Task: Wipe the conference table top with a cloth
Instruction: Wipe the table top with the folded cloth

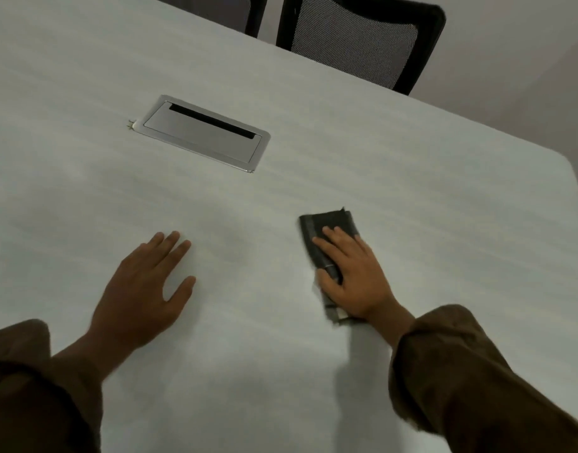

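Right hand [354, 281], fingers straight, presses the dark folded cloth [327, 223] onto the pale counter [412, 178] at lower right; left hand [144, 289] lies flat and empty, lower left.

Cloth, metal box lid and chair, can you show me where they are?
cloth [330, 221]: head view, dark part at its far end.
metal box lid [199, 134]: head view, middle of the flat plate.
chair [356, 44]: head view, mesh backrest.
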